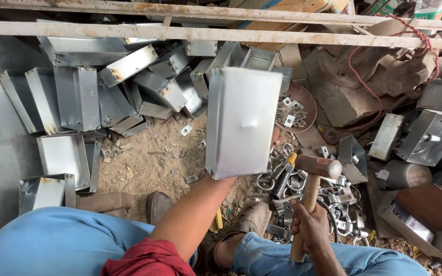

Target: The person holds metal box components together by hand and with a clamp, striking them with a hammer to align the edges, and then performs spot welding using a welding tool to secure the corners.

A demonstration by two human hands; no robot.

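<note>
My left hand (pixel 276 137) holds up a rectangular galvanized sheet-metal box (pixel 241 120), its flat bottom facing the camera; the box hides most of the hand, only fingertips showing at its right edge. My right hand (pixel 310 225) grips the wooden handle of a hammer (pixel 317 166), whose rusty cylindrical head points right, just right of and below the box. The hammer head is apart from the box. Beneath both hands lies a pile of small metal rings and brackets (pixel 333 197) on the sandy ground.
Several similar metal boxes (pixel 129 82) are heaped at upper left, and more boxes with fittings (pixel 431 135) lie at right. A rusty dish of small brackets (pixel 297 110) sits behind the held box. Pliers (pixel 285 176) lie among the rings. Rusty bars (pixel 221 33) cross the top.
</note>
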